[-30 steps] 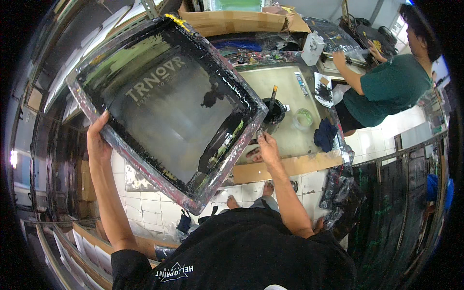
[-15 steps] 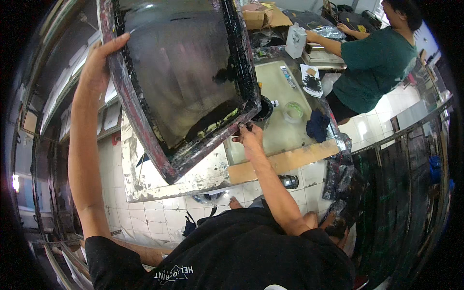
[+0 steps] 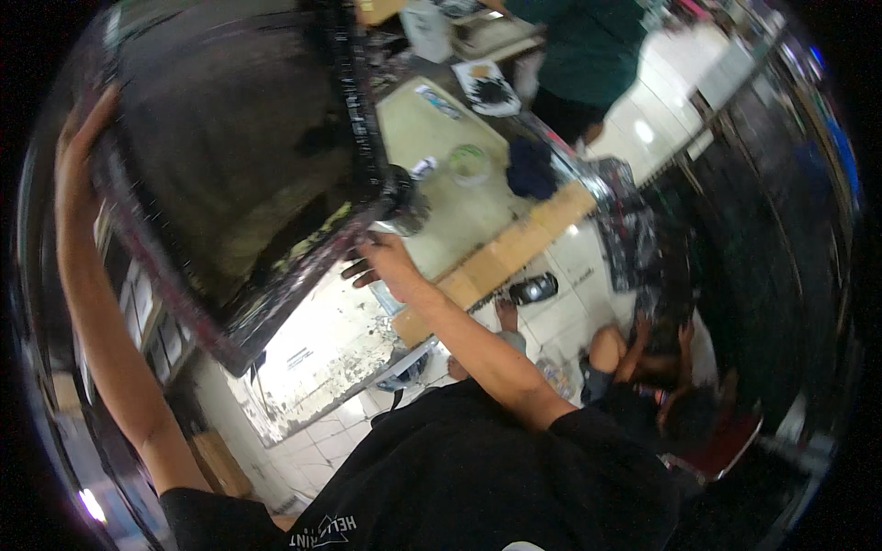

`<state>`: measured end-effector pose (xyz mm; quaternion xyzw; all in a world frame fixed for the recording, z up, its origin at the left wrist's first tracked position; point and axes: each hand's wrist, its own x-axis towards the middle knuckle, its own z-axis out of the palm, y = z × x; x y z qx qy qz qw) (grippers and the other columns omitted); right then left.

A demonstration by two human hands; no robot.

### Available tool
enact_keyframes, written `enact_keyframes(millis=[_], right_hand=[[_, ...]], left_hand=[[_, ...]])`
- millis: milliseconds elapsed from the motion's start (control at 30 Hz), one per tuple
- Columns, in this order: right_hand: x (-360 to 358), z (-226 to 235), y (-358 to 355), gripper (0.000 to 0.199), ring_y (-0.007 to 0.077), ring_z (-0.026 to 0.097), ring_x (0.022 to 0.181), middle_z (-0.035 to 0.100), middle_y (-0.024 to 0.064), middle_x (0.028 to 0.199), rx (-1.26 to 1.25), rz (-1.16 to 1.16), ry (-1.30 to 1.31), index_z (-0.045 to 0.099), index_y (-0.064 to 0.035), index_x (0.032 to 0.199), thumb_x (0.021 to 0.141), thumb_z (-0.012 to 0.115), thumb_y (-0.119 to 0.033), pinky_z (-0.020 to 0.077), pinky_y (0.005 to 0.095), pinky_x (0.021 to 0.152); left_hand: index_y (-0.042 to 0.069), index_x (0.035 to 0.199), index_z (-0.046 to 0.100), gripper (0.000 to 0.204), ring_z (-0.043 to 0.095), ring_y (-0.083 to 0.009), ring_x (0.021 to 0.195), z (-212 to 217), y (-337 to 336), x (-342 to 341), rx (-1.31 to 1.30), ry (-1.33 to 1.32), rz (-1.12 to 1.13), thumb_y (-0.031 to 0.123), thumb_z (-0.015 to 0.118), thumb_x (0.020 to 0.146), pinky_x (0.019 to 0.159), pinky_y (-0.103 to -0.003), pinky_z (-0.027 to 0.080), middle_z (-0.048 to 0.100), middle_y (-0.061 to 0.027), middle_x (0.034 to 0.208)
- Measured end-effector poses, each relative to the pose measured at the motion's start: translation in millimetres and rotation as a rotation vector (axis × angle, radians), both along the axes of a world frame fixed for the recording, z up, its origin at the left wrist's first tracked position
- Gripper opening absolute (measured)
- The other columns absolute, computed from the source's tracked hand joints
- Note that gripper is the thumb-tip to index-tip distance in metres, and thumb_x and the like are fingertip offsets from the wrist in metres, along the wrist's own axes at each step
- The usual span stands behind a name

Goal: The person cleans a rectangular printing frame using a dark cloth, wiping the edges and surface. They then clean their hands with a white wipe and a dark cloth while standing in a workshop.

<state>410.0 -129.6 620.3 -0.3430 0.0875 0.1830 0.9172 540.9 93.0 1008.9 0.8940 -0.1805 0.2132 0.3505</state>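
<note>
Nearest is the wearer's black shirt (image 3: 487, 468), below the framed screen (image 3: 248, 147), its sleeves cut by the lower edge. The screen is raised at a tilt, its top past the picture's upper edge; motion blur and dark ink make its mesh hard to read. The left hand (image 3: 81, 156) clasps its left rail, thumb over the front, the other fingers hidden behind. The right hand (image 3: 390, 262) is at its lower right corner, dark-stained fingers parted below the rail; blur leaves it uncertain whether they pinch.

Just right of the screen's corner is a dark pot (image 3: 401, 197), partly covered by it. Farther right of the screen lie a cardboard strip (image 3: 514, 243), a clear tub (image 3: 469, 163) with something green inside and a dark blue cloth (image 3: 531, 168). Beyond, upper right of the screen, stand a white jug (image 3: 425, 32) and a person in green (image 3: 588, 55), head out of frame.
</note>
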Motion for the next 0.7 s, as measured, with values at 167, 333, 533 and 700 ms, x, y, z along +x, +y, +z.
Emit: enact_keyframes(millis=[167, 333, 533, 700], right_hand=[[-55, -21, -44, 0.024, 0.0206, 0.070, 0.067, 0.067, 0.0132, 0.089, -0.298, 0.207, -0.204, 0.062, 0.0054, 0.103, 0.093, 0.060, -0.016, 0.0567, 0.0331, 0.046], [-142, -89, -114, 0.023, 0.0218, 0.070, 0.059, 0.069, 0.0146, 0.081, -0.453, 0.444, -0.207, 0.064, 0.0067, 0.100, 0.089, 0.062, -0.014, 0.0582, 0.0336, 0.048], [-242, -227, -182, 0.040, 0.0257, 0.071, 0.075, 0.072, 0.0154, 0.093, -0.924, 0.121, 0.230, 0.064, 0.0018, 0.113, 0.079, 0.061, -0.018, 0.0596, 0.0367, 0.062], [-287, -410, -190, 0.045, 0.0277, 0.070, 0.084, 0.071, 0.0121, 0.105, -1.246, -0.450, 0.574, 0.066, -0.0077, 0.120, 0.075, 0.059, -0.013, 0.0584, 0.0373, 0.076]], left_hand=[[0.003, 0.136, 0.055, 0.048, 0.054, -0.0227, 0.125, -19, 22, 31, 0.041, -0.061, -0.048, 0.029, 0.058, 0.097, 0.106, -0.037, 0.039, 0.057, -0.0129, 0.135], [0.002, 0.136, 0.054, 0.048, 0.053, -0.0230, 0.125, -49, -3, 36, -0.218, 0.110, -0.057, 0.030, 0.058, 0.097, 0.106, -0.037, 0.039, 0.056, -0.0128, 0.136], [0.002, 0.137, 0.054, 0.049, 0.053, -0.0233, 0.125, -50, -26, 24, -0.188, 0.136, -0.068, 0.030, 0.058, 0.097, 0.106, -0.037, 0.039, 0.056, -0.0127, 0.136], [0.002, 0.137, 0.053, 0.050, 0.053, -0.0236, 0.125, -39, -72, 24, -0.134, 0.131, -0.107, 0.031, 0.057, 0.097, 0.107, -0.037, 0.039, 0.055, -0.0126, 0.136]])
